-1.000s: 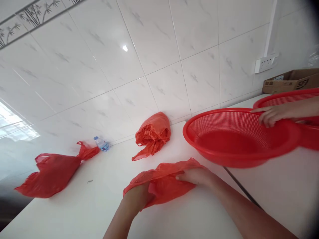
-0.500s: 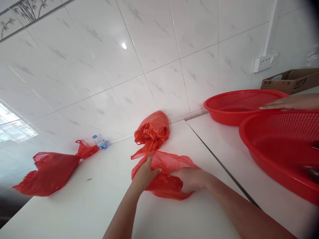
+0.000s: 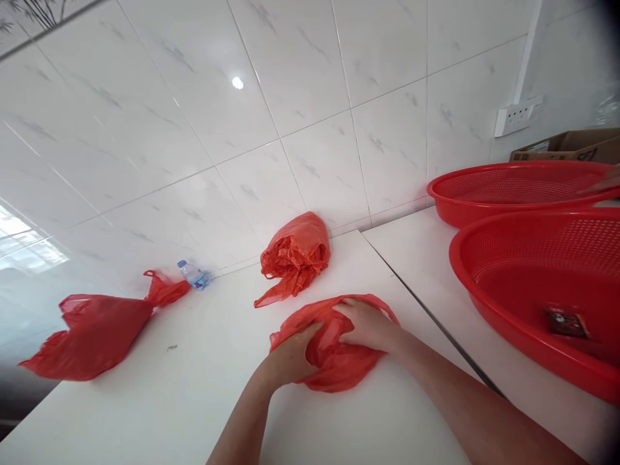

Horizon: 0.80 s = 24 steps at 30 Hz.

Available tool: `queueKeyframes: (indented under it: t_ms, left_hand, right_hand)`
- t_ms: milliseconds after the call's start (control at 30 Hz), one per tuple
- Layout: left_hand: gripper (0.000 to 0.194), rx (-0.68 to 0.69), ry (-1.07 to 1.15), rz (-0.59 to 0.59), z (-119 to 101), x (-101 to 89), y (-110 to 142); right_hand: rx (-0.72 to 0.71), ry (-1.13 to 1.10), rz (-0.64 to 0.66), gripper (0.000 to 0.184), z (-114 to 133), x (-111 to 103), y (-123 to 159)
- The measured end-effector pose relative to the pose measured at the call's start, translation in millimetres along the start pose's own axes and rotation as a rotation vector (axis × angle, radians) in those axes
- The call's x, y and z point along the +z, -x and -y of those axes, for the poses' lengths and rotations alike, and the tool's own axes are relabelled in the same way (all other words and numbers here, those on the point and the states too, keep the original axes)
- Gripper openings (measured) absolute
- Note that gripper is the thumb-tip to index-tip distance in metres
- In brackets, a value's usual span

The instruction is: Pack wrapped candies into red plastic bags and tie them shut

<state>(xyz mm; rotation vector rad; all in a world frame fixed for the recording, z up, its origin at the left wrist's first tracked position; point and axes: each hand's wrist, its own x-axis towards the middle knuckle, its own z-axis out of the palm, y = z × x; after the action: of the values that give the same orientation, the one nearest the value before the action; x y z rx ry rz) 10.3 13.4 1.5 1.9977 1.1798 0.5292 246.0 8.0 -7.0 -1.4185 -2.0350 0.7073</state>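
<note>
Head view, open bag (image 3: 330, 342), tabletop seam (image 3: 426, 309) nearby

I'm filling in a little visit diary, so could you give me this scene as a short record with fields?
Left hand: on the near red bag
Right hand: on that same bag
Behind it: crumpled red bag
Far left: full-looking red bag
Against the wall: plastic bottle, blue cap
Right: far basket; near basket with dark packet inside
Right edge: another person's hand, at the far basket
</note>
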Motion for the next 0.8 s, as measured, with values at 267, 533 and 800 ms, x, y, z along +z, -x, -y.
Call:
queueKeyframes:
  t_ms: [267, 533, 800]
  left_hand:
    - [0.057, 0.026, 0.032, -0.075, -29.6, 3.1, 13.1]
    - [0.051, 0.087, -0.470, -0.302, -27.2, -4.1, -7.6]
    - [0.028, 0.054, -0.345, -0.605, -9.9, 0.3, -11.8]
  right_hand:
    - [0.059, 0.085, 0.001, 0.064, -12.1, 2.4, -10.5]
    - [0.074, 0.096, 0.037, 0.069, -13.5, -0.7, -6.6]
    - [-0.126, 0.043, -0.259, 0.047, 2.5, -6.5, -2.6]
